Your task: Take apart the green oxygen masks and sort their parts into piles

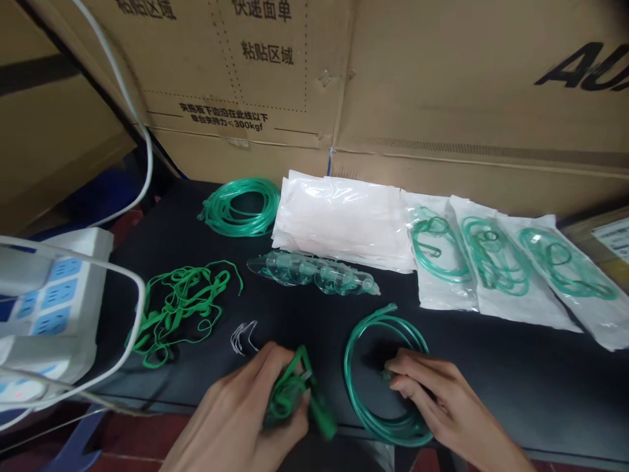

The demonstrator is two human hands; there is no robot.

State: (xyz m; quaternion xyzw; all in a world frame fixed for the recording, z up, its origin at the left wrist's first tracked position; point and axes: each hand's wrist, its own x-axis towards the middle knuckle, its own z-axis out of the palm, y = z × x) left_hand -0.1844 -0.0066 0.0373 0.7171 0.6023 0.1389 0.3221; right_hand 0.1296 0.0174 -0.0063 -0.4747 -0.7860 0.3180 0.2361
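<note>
Nearest us, the left hand (246, 403) is curled around a bunched green strap (285, 396), thumb and fingers closed on it; motion blurs its lower part, and we cannot tell whether a mask is folded within. Beside it, the right hand (437, 396) pinches a small green tip (387, 375) between thumb and forefinger, inside a green coil (348, 367) that lies at the table's (531, 387) near edge; the fingers hide whether tip and coil are joined. Near the left edge we find a tangle of straps (181, 305), with white wires (243, 337) to its right. Behind the hands lies a row of masks (304, 272); along the far edge run a second coil (246, 206), a stack of white packets (339, 216) and, toward the far right corner, three filled packets (445, 255). We judge the step in hand to be the gathering of strap and tubing, one in each hand. The next move, in our view, calls for a firm pinch on the right and a left grip that keeps the strap bundled.
</note>
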